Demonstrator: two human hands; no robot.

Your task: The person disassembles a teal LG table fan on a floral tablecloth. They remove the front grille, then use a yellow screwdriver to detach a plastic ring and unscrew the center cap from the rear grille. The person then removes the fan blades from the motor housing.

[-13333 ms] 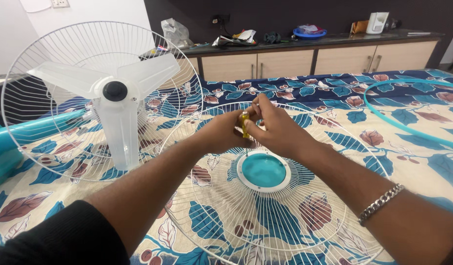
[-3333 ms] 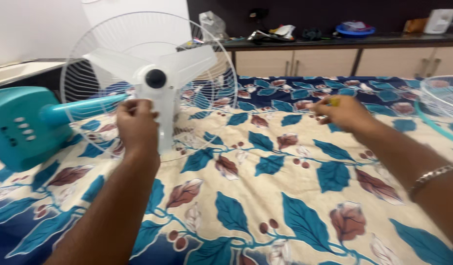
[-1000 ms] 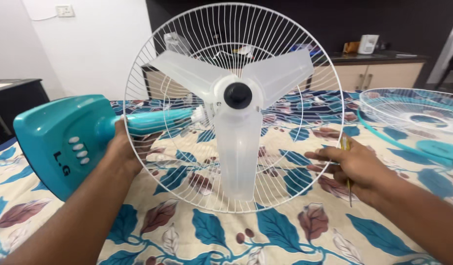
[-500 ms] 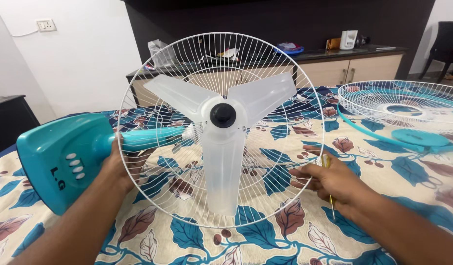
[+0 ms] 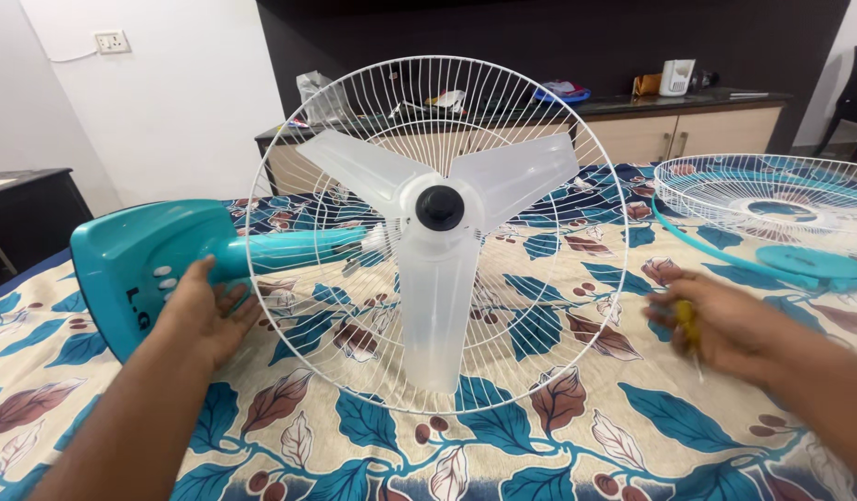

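Teal plastic meets the left hand [image 5: 201,311], fingers spread flat against the fan base [image 5: 136,269]. Just beyond that hand the neck [image 5: 280,250] carries the wire guard [image 5: 577,278] and translucent blades [image 5: 438,306]. Right hand [image 5: 716,325], blurred, is curled around a yellow-handled screwdriver [image 5: 688,325]. Likely top-heavy and springy: base or neck looks the firmest hold. Beyond the right hand lies the loose front grille [image 5: 772,199].

The fan base [image 5: 136,264] is teal; its wire guard [image 5: 354,111] is white around translucent blades [image 5: 433,306]. Beneath the fan base, the bedsheet [image 5: 558,445] shows blue and maroon leaves on cream.
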